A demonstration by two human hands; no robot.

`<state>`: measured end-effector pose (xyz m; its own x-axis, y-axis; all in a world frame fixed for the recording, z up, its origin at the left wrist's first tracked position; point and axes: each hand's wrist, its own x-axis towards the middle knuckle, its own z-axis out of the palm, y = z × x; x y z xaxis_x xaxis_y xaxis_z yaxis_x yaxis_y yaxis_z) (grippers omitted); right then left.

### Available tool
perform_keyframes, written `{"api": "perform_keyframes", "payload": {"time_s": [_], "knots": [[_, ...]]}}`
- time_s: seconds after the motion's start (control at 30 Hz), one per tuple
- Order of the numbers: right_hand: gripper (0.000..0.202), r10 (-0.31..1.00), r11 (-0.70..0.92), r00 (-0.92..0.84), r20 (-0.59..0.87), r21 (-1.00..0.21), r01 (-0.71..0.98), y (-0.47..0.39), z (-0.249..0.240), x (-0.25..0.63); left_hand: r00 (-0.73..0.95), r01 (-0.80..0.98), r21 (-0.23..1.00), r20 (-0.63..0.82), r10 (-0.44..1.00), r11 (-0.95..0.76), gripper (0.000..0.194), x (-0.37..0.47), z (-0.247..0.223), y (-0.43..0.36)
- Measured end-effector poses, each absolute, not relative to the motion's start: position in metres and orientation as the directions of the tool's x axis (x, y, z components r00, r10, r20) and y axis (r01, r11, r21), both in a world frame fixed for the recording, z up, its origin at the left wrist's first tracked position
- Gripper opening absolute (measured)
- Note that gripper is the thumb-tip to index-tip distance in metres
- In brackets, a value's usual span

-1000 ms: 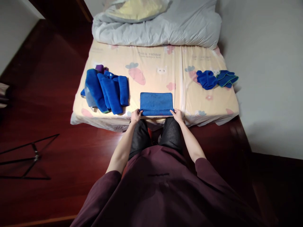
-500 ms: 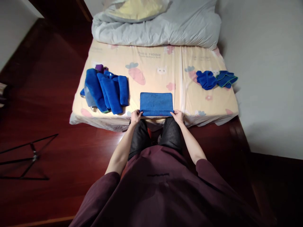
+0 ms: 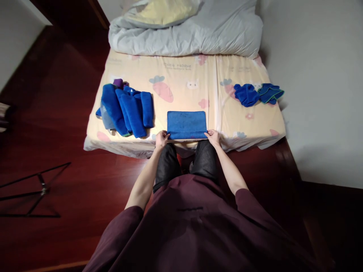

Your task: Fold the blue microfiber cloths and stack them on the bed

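A blue cloth [image 3: 186, 121] lies flat as a rectangle at the near edge of the bed, its near side turned over in a narrow fold. My left hand [image 3: 162, 139] pinches the left end of that fold between thumb and fingers. At the opposite end, my right hand [image 3: 213, 137] pinches the right corner the same way. To the left rests a pile of rolled blue cloths [image 3: 129, 109], with a purple bit showing behind it. Two crumpled blue cloths lie to the right, one bunched up [image 3: 246, 95] and one with green edging [image 3: 270, 93].
The bed [image 3: 181, 83] has a yellow sheet printed with carrots. A grey quilt [image 3: 184, 37] and a yellow pillow [image 3: 167, 13] sit at its far end. Black tripod legs [image 3: 42, 189] stand on the red wooden floor at left. A wall [image 3: 320, 94] rises on the right.
The view has shifted very slightly. Both hands keep their pinch on the ends of the fold, and the cloth looks almost the same.
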<state>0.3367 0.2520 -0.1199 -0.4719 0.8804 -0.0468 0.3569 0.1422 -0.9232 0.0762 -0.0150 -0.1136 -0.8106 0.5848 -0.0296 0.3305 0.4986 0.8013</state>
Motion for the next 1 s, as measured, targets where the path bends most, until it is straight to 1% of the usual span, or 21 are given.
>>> {"api": "perform_keyframes", "payload": {"time_s": [0.3,0.43,0.63,0.77,0.83,0.9,0.93,1.0], "knots": [[0.026,0.888,0.171,-0.459,-0.019,-0.914,0.369,0.256,-0.124,0.332,-0.814,0.303,0.819,-0.045,0.58,0.488,0.018,0.078,-0.109,-0.014],[0.026,0.888,0.163,-0.459,-0.036,-0.908,0.385,0.257,-0.124,0.33,-0.837,0.275,0.82,-0.053,0.545,0.502,0.013,0.079,-0.11,-0.012],[0.029,0.892,0.153,-0.452,-0.031,-0.918,0.366,0.259,-0.128,0.33,-0.852,0.284,0.827,-0.014,0.523,0.485,0.009,0.079,-0.114,-0.01],[0.027,0.878,0.169,-0.474,-0.062,-0.887,0.429,0.257,-0.124,0.329,-0.841,0.317,0.8,-0.01,0.541,0.509,0.006,0.08,-0.116,-0.01],[0.026,0.865,0.23,-0.499,-0.048,-0.848,0.478,0.255,-0.117,0.33,-0.831,0.352,0.774,0.001,0.556,0.527,0.01,0.081,-0.115,-0.011],[0.028,0.836,0.369,-0.547,0.041,-0.78,0.506,0.251,-0.107,0.333,-0.81,0.435,0.724,0.056,0.584,0.535,0.02,0.082,-0.112,-0.013],[0.031,0.801,0.462,-0.591,0.1,-0.731,0.503,0.249,-0.102,0.335,-0.794,0.483,0.694,0.092,0.601,0.533,0.026,0.083,-0.109,-0.014],[0.037,0.678,0.643,-0.712,0.184,-0.617,0.453,0.243,-0.092,0.338,-0.727,0.589,0.635,0.147,0.671,0.499,0.036,0.085,-0.104,-0.015]]}}
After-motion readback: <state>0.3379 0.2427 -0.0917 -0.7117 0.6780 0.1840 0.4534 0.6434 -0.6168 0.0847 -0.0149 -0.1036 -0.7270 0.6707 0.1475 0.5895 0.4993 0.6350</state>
